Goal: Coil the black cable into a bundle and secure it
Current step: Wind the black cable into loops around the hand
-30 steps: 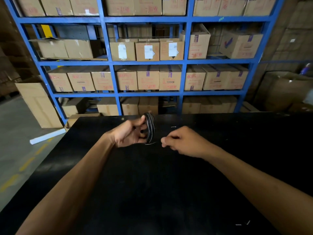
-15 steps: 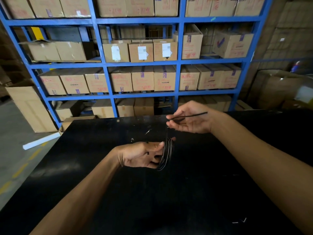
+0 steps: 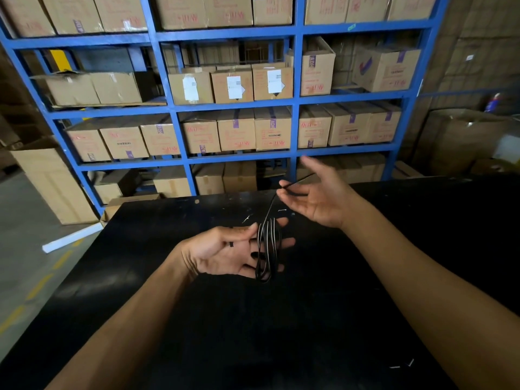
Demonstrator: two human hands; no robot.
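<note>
Right hand (image 3: 315,198) grip just released, tail loose on palm. Left hand (image 3: 225,251) straight-fingered, carrying cable (image 3: 263,275) coil. Wrap unsecured, may spring.

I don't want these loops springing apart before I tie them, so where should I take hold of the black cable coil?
Probably pinch the coil at its lower end, where the strands hang bunched below the left hand, coming from the right with the right hand; higher up the loops fan apart across the fingers.

Light: is coming in dimly from the left over the floor (image 3: 19,263).
Bench (image 3: 92,288): is gleaming faintly at its left edge.
Edges: shelves (image 3: 225,106) are bowing outward.
</note>
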